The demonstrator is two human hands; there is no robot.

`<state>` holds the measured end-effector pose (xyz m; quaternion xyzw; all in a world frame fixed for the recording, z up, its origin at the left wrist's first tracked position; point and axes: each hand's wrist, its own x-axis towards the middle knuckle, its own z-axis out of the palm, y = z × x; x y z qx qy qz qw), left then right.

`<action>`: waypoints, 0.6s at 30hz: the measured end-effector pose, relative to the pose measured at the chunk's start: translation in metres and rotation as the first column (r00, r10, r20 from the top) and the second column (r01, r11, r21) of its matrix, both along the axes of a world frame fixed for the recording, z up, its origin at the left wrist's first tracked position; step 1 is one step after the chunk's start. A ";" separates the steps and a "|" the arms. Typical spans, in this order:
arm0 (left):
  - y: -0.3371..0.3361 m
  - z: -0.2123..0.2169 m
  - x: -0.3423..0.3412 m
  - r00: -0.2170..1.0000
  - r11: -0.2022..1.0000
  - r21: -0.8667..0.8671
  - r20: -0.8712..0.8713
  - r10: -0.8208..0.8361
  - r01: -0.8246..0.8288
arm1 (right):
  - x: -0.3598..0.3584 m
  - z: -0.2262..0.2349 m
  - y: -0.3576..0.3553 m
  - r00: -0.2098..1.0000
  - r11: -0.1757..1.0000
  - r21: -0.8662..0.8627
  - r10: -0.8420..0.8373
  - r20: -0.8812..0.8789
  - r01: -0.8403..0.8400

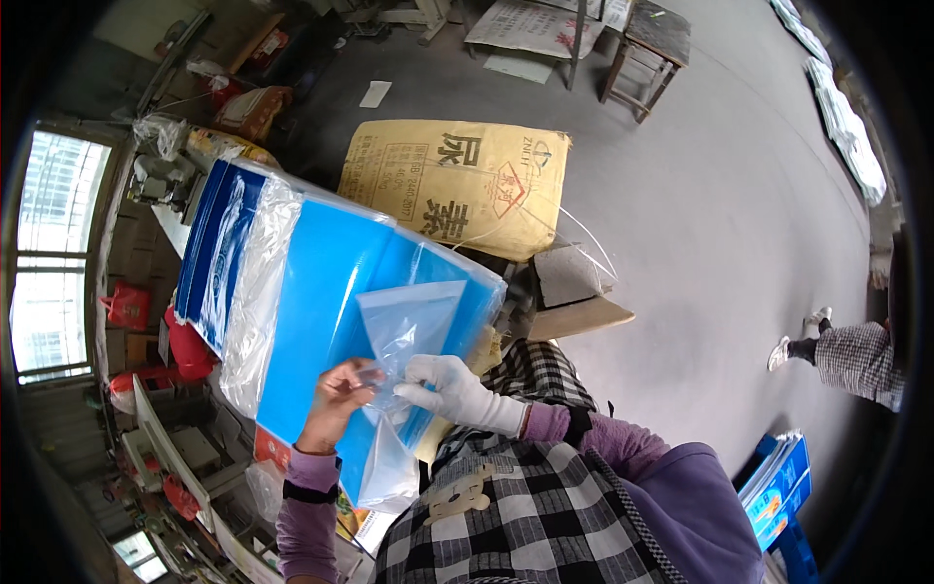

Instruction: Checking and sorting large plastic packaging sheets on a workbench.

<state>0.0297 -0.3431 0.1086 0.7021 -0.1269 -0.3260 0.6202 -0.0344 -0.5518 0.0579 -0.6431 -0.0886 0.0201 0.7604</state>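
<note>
A clear plastic bag is bunched at its middle, its upper part fanned out over a stack of blue plastic bags and its lower part hanging towards my apron. My bare left hand pinches the gathered plastic with thumb and fingers. Just to the right, my right hand wears a white glove and is closed on the same bag. A bunched strip of clear plastic lies across the stack. At the stack's far left are dark blue printed bags.
Beyond the stack stands a large yellow printed sack, with an open cardboard box beside it. A wooden stool is farther back. Another person's legs show at the right edge, above blue printed packs on the floor.
</note>
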 end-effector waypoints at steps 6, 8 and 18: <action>0.100 0.007 0.061 0.605 0.631 0.020 -0.262 0.752 -0.776 | -0.012 -0.025 -0.040 0.987 0.988 -0.092 -0.133 -0.088 0.124; 0.175 0.019 0.093 0.592 0.591 0.042 0.057 0.804 -0.806 | -0.012 -0.070 -0.068 0.896 0.964 -0.100 -0.264 -0.356 0.245; -0.041 -0.028 -0.097 0.844 0.831 0.538 0.373 -0.387 0.143 | 0.034 -0.097 -0.068 0.521 0.909 0.251 0.044 -0.852 0.333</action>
